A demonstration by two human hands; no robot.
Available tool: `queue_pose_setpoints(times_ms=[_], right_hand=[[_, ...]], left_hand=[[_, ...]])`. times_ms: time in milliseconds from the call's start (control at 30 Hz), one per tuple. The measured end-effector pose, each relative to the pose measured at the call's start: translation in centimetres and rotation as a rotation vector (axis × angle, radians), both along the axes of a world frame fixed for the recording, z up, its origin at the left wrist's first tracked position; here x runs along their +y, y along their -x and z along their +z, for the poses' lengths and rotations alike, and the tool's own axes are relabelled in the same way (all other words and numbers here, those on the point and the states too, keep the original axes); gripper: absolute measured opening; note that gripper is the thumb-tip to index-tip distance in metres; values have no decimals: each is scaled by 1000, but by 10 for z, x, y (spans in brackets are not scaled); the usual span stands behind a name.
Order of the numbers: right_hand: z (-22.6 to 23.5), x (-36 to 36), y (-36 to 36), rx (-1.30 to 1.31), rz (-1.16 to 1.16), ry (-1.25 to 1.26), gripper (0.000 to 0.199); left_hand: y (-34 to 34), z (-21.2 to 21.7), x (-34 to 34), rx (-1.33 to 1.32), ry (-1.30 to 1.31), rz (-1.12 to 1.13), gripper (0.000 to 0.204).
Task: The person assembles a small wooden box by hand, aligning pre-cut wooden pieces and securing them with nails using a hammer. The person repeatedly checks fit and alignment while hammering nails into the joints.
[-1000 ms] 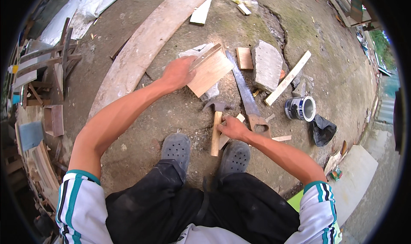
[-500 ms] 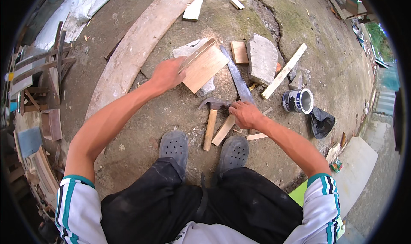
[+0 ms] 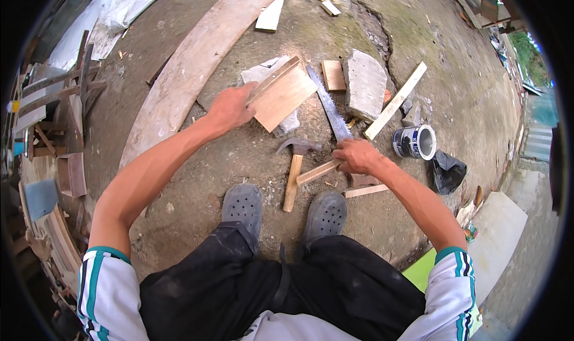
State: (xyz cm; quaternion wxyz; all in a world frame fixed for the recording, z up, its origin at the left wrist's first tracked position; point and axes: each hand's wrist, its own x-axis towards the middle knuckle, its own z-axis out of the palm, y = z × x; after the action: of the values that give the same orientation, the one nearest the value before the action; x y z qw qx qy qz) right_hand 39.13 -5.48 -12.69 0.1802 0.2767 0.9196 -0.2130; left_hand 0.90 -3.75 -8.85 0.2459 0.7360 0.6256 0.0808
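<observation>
My left hand (image 3: 232,108) is closed on the near-left edge of a flat wooden board (image 3: 284,97), where a thin wooden strip (image 3: 275,78) stands along its side. The board is tilted over a grey stone slab (image 3: 260,71). Closed round the end of a short wooden stick (image 3: 318,172) is my right hand (image 3: 360,156), its fingertips partly hidden. Just beyond this hand lies a handsaw (image 3: 329,102), its handle out of sight. A claw hammer (image 3: 292,176) with a wooden handle rests left of the stick, and a brownish block (image 3: 362,182) shows below the hand.
Right of the saw are a small wood block (image 3: 333,75), a concrete chunk (image 3: 365,85) and a long wood strip (image 3: 396,101). A paint can (image 3: 415,142) and black plastic bag (image 3: 448,172) stand farther right. A long plank (image 3: 179,81) lies on the left.
My right hand has shifted right and lifted the short stick, turning it flatter; the brownish block beneath now shows. My left hand and the board have hardly moved.
</observation>
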Motion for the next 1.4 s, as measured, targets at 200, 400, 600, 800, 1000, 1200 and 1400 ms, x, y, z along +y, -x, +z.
queue_pose_setpoints(times_ms=[200,400,600,800,1000,1200,1400], right_hand=[[58,44,9,302,-331,42,28],[55,38,34,552,-572,58,34],[57,6,72,670,-655,56,35],[75,-36,103,499,-812,506,40],[78,-29,116,545,-939,801,45],[85,-20,124,599,-935,893,57],[84,-18,129,581,-933,792,65]], left_hand=[[4,1,-15,-85,-463,8,51],[-11,17,-36,-448,32,166,39],[-46,21,-58,-919,318,306,60],[-60,21,-55,-1038,357,370,57],[-58,25,-51,-951,465,214,51],[-55,29,-43,-894,410,90,47],[-41,15,-38,-1035,519,113,41]])
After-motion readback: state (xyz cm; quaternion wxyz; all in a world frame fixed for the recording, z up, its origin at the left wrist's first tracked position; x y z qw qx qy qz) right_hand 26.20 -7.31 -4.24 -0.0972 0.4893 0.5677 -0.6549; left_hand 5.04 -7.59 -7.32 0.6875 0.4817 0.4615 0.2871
